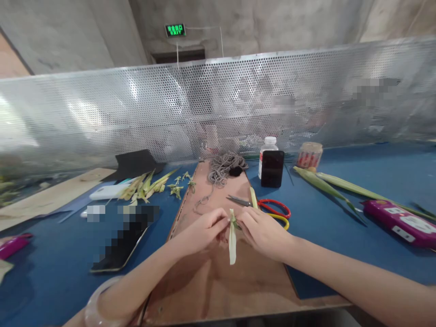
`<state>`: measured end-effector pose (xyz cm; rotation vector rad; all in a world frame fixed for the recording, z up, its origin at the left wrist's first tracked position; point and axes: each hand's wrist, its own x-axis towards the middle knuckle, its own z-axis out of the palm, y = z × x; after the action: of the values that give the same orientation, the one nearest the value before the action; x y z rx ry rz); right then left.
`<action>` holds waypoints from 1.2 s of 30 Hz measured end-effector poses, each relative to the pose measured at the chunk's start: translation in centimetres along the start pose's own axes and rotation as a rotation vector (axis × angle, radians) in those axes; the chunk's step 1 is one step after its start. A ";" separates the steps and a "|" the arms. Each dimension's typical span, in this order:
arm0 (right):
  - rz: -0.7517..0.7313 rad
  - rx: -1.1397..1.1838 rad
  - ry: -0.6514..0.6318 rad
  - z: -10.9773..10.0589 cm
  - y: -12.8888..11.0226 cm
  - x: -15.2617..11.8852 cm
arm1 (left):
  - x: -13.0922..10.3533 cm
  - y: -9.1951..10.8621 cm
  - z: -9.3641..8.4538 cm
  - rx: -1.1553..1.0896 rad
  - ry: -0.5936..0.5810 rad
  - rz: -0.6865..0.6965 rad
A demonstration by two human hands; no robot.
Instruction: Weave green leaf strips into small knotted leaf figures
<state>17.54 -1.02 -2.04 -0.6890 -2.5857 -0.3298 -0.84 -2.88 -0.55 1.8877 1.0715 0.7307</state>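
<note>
Two hands (217,225) pinching one leaf strip (232,247), apparently husk

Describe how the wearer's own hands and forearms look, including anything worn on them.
The left hand and right hand are ungloved, and no sleeves show on the forearms. A pale, thick, rounded bangle circles the left arm; the right shows none. Nails are too small to judge.
</note>
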 end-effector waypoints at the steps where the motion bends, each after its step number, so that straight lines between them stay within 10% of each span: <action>1: 0.009 0.014 0.008 -0.2 -0.1 0.0 | 0.0 0.0 0.0 -0.008 -0.022 0.003; 22: 0.021 0.182 0.166 -0.8 -0.2 -0.5 | -0.6 0.4 0.4 -0.255 -0.059 0.054; 36: 0.097 0.078 0.076 -0.7 -0.2 0.2 | -0.1 0.4 0.0 -0.050 0.212 0.092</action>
<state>17.55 -1.30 -1.35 -0.7567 -2.4699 -0.2193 -0.75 -3.10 -0.15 1.8571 1.0911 1.0195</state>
